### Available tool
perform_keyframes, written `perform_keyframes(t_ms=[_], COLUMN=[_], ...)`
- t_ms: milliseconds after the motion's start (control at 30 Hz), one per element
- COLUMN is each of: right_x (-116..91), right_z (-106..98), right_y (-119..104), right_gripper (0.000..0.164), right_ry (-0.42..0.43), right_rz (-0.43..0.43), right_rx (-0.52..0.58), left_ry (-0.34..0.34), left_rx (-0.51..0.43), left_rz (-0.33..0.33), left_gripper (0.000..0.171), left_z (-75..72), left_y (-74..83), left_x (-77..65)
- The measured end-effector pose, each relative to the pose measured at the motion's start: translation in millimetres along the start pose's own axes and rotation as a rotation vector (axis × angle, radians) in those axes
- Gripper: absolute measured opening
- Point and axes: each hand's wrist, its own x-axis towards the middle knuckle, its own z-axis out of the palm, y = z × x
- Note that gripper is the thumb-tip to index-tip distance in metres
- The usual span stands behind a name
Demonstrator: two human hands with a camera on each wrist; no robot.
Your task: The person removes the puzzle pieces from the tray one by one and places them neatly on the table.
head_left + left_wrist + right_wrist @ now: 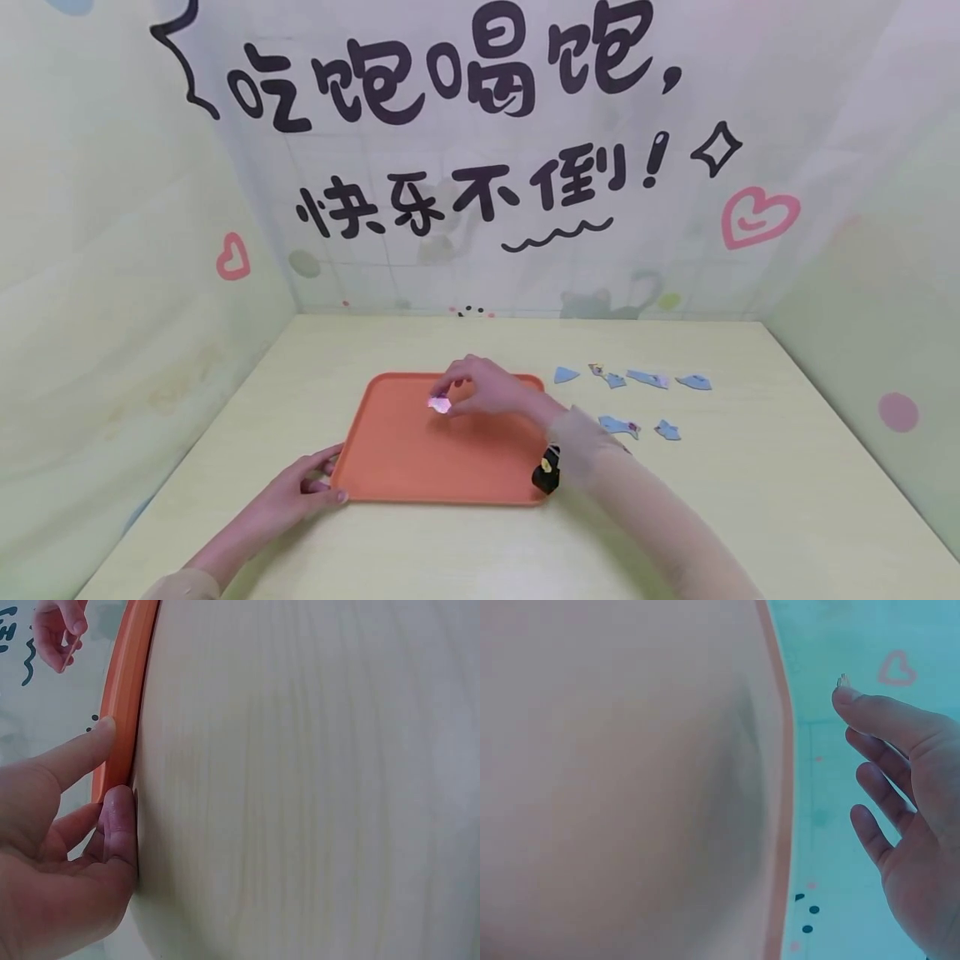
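An orange tray (442, 467) lies on the pale table. At its left front corner my left hand (296, 486) holds the rim, thumb on top and fingers curled at the edge, as the left wrist view shows on the tray rim (124, 697). Above the tray's far half, my right hand (487, 387) pinches a small puzzle piece (439, 404) with a shiny, pinkish face between thumb and index finger. Only a sliver of that piece (843, 679) shows past the thumb in the right wrist view; the other fingers of the right hand (915, 787) are loosely bent.
Several flat, light-blue printed pieces lie right of the tray, among them a triangular piece (566, 375), a long piece (647, 379) and a star-like piece (667, 430). A black object (547, 471) shows at the tray's right front corner. A printed cloth (480, 275) hangs behind.
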Motion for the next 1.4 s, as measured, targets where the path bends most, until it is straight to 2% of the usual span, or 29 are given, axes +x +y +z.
perform_keyframes(t_ms=[200,500,700,833,1100,1400], right_x=[-11.7,-34.8,-56.1,-73.3,-111.6,-154.9], right_z=[-10.4,-24.8,-38.9,-47.7,-62.2,-82.5], right_y=[7.9,20.2,26.4,30.9,51.6,61.2], right_gripper=[0.029,0.029,0.030,0.031,0.034,0.037], right_ry=[0.050,0.153,0.198,0.222,0.314,0.382], right_rz=[-0.011,-0.031,-0.061,-0.042,-0.036,0.070], right_rx=[0.023,-0.033,-0.021,-0.023,-0.098,-0.113], left_ry=[0.009,0.006,0.007,0.008,0.006,0.010], left_rx=[0.017,0.012,0.004,0.002,0.014,0.028], left_rz=[0.010,0.008,-0.021,-0.027,-0.040,-0.066], left_gripper=[0.084,0.085,0.085,0.085,0.085,0.085], left_z=[-0.6,-0.5,-0.3,-0.3,0.7,0.7], left_y=[-0.3,3.2,6.6,7.2,7.2,7.1], left_x=[0.0,-2.0,-3.6,-3.7,-3.1,-2.0])
